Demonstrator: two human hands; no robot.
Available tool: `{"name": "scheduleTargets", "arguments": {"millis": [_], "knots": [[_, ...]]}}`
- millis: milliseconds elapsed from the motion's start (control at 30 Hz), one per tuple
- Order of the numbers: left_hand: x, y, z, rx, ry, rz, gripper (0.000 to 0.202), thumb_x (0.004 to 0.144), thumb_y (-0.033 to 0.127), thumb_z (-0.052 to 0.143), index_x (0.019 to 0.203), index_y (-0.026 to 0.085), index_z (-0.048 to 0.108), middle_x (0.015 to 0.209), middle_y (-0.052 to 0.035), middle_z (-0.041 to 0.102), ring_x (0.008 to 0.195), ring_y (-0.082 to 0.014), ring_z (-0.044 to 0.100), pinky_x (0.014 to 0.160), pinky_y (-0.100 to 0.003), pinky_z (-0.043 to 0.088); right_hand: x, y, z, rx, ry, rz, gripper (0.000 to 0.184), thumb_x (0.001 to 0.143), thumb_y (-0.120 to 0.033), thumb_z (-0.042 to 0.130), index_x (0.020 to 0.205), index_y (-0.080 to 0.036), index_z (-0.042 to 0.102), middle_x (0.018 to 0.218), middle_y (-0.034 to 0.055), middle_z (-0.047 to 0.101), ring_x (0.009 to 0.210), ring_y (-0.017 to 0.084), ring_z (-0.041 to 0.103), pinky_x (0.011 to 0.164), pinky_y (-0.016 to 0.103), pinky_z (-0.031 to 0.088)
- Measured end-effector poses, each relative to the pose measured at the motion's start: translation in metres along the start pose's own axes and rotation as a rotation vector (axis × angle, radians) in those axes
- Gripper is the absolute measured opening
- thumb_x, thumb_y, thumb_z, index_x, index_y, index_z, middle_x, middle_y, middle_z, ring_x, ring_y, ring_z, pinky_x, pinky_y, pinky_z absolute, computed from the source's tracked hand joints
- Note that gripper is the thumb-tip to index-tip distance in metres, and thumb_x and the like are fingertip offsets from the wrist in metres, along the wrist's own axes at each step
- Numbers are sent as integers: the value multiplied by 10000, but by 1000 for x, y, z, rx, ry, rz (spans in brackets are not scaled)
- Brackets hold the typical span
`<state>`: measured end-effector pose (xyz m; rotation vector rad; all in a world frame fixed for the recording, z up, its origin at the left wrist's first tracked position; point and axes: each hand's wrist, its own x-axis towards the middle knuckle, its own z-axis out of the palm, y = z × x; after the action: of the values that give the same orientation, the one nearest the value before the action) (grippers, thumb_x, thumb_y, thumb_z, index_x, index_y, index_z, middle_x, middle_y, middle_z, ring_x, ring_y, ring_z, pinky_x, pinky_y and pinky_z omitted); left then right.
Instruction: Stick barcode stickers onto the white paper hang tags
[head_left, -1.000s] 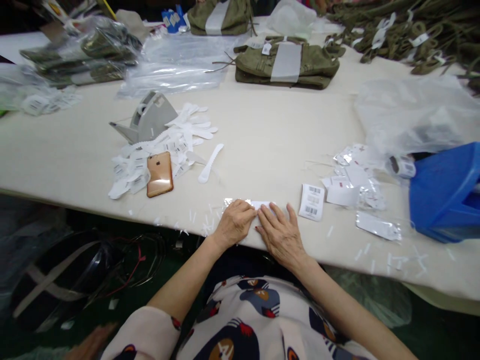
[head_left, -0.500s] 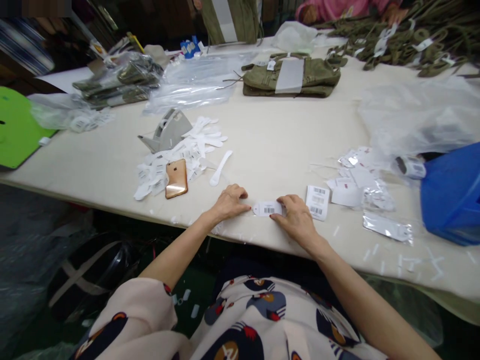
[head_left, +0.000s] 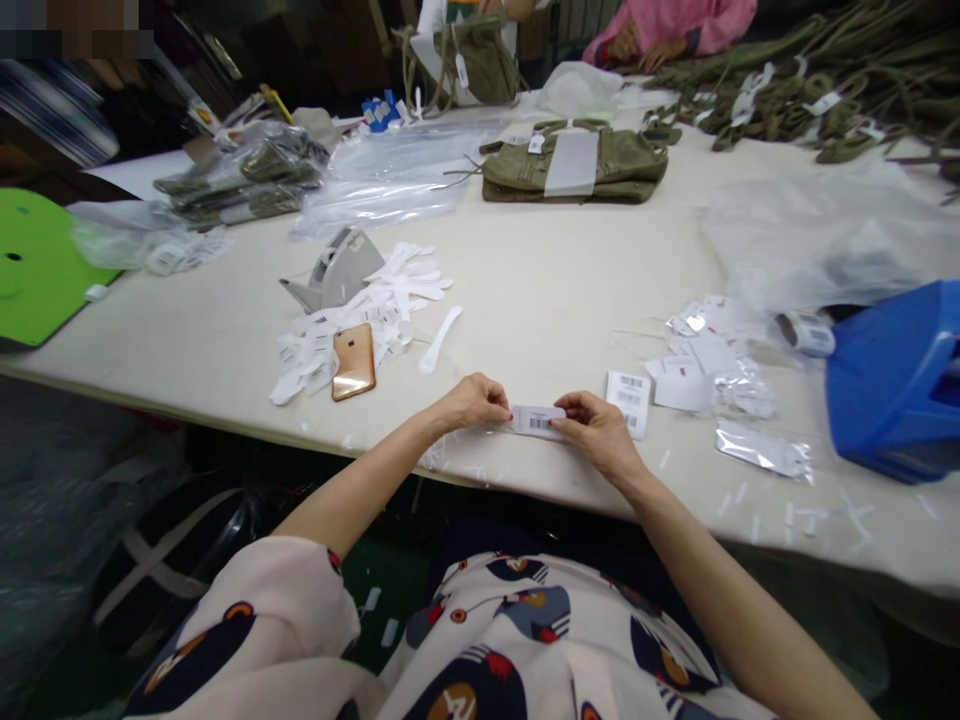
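A white hang tag with a printed barcode [head_left: 537, 421] is stretched between my two hands near the table's front edge. My left hand [head_left: 480, 401] pinches its left end, thumb and fingertips together. At the other end, my right hand [head_left: 594, 428] grips the tag between thumb and fingers. Just beyond my right hand lies a white barcode label sheet [head_left: 628, 398]. To the left of my left hand are a single white paper strip [head_left: 439, 342] and a gold phone [head_left: 353, 362], which rests by a pile of white printed strips [head_left: 390, 312].
A grey tape dispenser [head_left: 341, 268] stands behind the strips. At right are bagged tags [head_left: 724, 365] and a blue bin [head_left: 896, 385]. Folded olive bags [head_left: 619, 165] and clear plastic sleeves [head_left: 397, 170] lie further back. Across the table, a person in pink sleeves [head_left: 697, 22] handles olive straps.
My left hand has moved right and closed on the tag's left end. The upright olive bag at the back has turned, and the pink-sleeved person's hands have come together.
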<state>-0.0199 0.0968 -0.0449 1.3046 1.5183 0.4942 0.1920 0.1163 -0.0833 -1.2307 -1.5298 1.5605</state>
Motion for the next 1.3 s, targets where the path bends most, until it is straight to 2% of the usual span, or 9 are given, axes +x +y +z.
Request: {"name": "scheduleTargets", "arguments": {"millis": [267,500,633,767,933,1033,1100,1167,1300], "knots": [[-3,10,-3,-87,-6,-7,139,531,224,674,606,109,656,521,3,588,513,-92,495,515,-212,371,1,-19,-16,142,-36,58,287,496,-303,742,705,-172,595,607,-18,607,591,131,567,590,267,436],[-1,16,9,-101,-41,0,169,547,258,674,614,105,650,497,22,554,492,-81,458,502,-209,337,-3,-15,-1,196,-69,123,309,474,-309,755,693,-168,590,602,-19,601,571,121,551,569,259,425],[3,19,13,-105,-30,37,171,554,265,678,616,109,646,514,30,552,505,-76,450,504,-208,319,-8,-8,4,164,18,30,323,521,-347,742,752,-176,593,664,-3,613,621,137,565,613,280,456],[5,18,14,-196,55,4,184,548,271,690,615,109,633,546,17,578,522,-82,481,533,-216,353,-15,-3,4,38,163,-82,284,649,-388,657,843,-185,614,791,37,652,718,166,594,710,319,472],[7,19,17,-251,86,18,190,552,270,702,606,105,626,550,7,583,522,-79,487,536,-218,351,-23,-8,9,-72,113,-101,192,692,-351,594,775,-190,658,767,36,674,724,180,605,717,316,461],[7,22,20,-282,72,13,204,545,274,716,612,103,627,551,4,584,524,-79,489,539,-221,349,-24,-11,7,-93,148,-103,231,715,-389,575,788,-180,638,747,36,655,702,172,588,694,310,453],[7,26,24,-329,61,10,222,540,283,727,616,101,624,551,5,581,522,-77,487,537,-219,345,-21,-12,4,-52,167,-83,290,719,-425,582,858,-173,608,758,35,639,701,165,578,685,308,451],[7,29,28,-389,36,28,242,537,293,736,618,98,618,547,9,574,519,-72,482,535,-214,341,-18,-12,3,47,114,-59,348,684,-432,629,909,-171,579,779,32,634,706,160,577,674,302,455],[7,32,32,-450,-6,36,291,543,321,737,701,107,619,577,5,589,516,-77,498,507,-206,341,-16,-12,5,216,63,-18,327,616,-408,693,807,-166,586,698,7,622,638,141,561,627,284,452]]}}
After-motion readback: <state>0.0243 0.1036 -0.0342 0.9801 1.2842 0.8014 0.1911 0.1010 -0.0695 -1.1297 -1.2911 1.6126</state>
